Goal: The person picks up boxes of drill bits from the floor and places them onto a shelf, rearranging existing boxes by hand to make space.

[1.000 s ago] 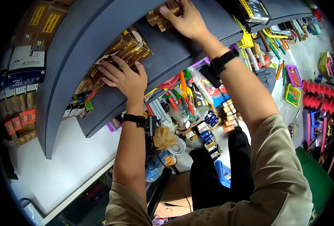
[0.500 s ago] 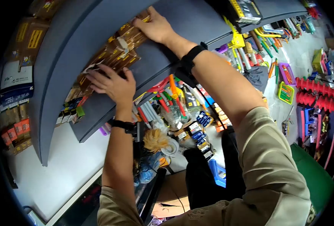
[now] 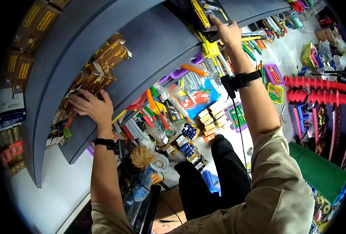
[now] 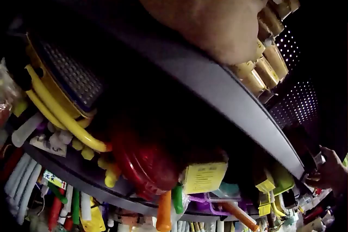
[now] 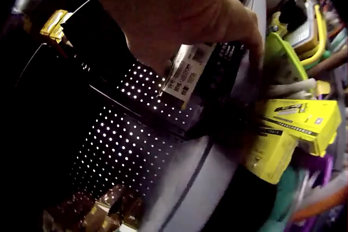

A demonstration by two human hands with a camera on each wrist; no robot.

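In the head view, my left hand [image 3: 93,109] rests with spread fingers against a row of small brown cardboard boxes [image 3: 98,76] on the grey shelf [image 3: 149,58]. More brown boxes [image 3: 112,50] stand at the row's upper end, some with torn flaps. My right hand [image 3: 230,36] grips the near end of a black box [image 3: 216,9] with a yellow edge, farther right on that shelf, its thumb on top. The right wrist view shows thumb and fingers straddling that box, its white label [image 5: 186,74] between them.
A yellow box [image 3: 211,48] hangs at the shelf edge beneath the right hand. An upper grey shelf [image 3: 59,78] curves past on the left. Below, tools, packets and small boxes [image 3: 212,119] crowd the floor around the person's legs. A dark perforated panel [image 5: 125,139] backs the shelf.
My right hand has brought a few brown boxes to the row's end, let them go, and moved right onto the black box. The left hand stays on the row.
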